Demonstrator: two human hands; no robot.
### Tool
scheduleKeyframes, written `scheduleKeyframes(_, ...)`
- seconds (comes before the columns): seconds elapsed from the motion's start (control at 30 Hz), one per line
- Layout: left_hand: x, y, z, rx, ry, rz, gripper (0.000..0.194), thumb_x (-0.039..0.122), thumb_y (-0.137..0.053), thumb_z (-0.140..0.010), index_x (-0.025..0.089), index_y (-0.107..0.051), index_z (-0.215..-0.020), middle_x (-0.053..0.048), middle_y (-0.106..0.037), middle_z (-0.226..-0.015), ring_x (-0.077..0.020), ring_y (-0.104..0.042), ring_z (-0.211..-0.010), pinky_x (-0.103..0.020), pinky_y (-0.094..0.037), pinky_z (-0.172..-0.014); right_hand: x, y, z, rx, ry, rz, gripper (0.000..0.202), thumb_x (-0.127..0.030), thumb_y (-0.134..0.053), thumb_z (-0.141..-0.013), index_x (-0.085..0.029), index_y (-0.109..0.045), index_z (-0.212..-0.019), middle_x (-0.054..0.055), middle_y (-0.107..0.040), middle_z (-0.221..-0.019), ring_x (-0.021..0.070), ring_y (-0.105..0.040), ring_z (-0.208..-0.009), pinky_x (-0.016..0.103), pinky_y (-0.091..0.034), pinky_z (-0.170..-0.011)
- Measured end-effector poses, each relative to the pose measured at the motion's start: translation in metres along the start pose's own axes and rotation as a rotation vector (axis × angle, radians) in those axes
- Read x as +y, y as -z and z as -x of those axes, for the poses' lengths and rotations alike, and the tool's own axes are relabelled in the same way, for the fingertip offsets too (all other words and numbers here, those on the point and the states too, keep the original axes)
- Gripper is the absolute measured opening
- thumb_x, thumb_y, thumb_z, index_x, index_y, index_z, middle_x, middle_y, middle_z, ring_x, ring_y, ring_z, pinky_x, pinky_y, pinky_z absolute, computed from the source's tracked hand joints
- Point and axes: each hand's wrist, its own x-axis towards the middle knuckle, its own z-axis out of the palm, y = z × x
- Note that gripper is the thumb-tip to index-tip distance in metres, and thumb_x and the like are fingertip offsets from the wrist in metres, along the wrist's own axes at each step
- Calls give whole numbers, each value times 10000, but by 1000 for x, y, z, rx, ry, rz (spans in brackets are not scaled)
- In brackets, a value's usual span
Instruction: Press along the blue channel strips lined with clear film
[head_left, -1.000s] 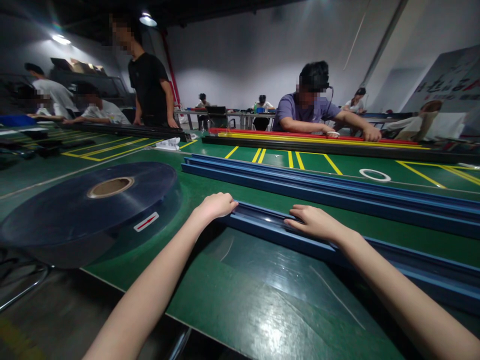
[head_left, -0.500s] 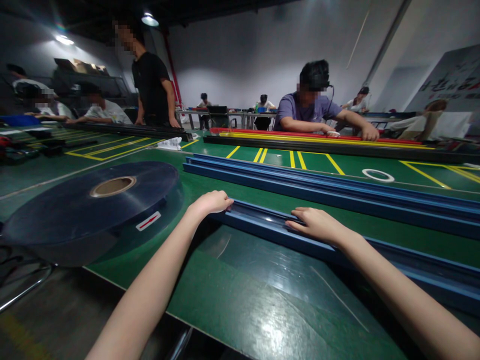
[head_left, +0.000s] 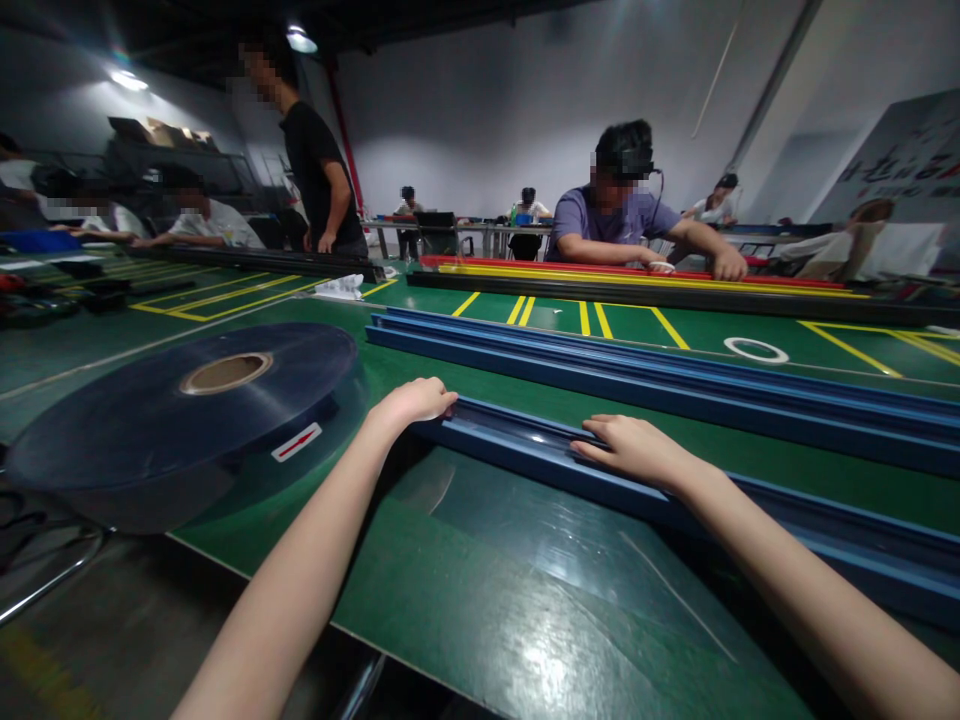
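A long blue channel profile (head_left: 510, 448) lies slantwise across the green table in front of me. My left hand (head_left: 421, 400) is closed over its left end, fingers bent down into the channel and partly hidden. Farther right along the same profile rests my right hand (head_left: 626, 447), its fingers apart on the channel, the fingertips reaching inside. Clear film (head_left: 525, 560) lies on the table on the near side of the profile. Left of my left hand is a large roll of film (head_left: 135, 420) with a cardboard core and a red arrow label.
More blue profiles (head_left: 637, 370) lie behind. Beyond them are a white ring (head_left: 756, 350), yellow tape lines, and black, yellow and red bars (head_left: 600, 270), where a person in purple (head_left: 607, 220) leans over. A person in black (head_left: 319, 180) stands at the back left.
My left hand has slid slightly left along the profile to its end. My right hand has stayed in place. The standing person in black has shifted right and turned.
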Motion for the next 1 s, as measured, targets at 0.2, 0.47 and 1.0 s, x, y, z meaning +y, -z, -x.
scheduleKeyframes(0.2, 0, 2, 3, 11, 56, -36, 408, 385, -312, -828, 182, -665, -816, -84, -664, -927, -184, -603, -830, -238, -424, -714, 0, 0, 1, -1, -1, 2, 422, -470, -279, -859, -166, -571, -884, 95, -629, -891, 194, -593, -791, 252, -406, -648)
scheduleKeyframes(0.47, 2, 3, 4, 28, 89, -79, 432, 414, -301, -825, 172, -657, -860, -102, -654, -940, -217, -594, -881, -274, -431, -741, 0, 1, 1, -5, 5, 0, 441, -478, -264, -858, -160, -569, -891, 97, -626, -896, 200, -595, -792, 258, -410, -646)
scheduleKeyframes(1.0, 0, 3, 5, 60, 117, -85, 444, 421, -297, -817, 159, -650, -882, -134, -636, -987, -254, -583, -927, -323, -436, -757, -1, 2, 2, -6, 0, 22, 440, -478, -259, -861, -164, -567, -875, 89, -627, -883, 192, -597, -775, 248, -404, -628)
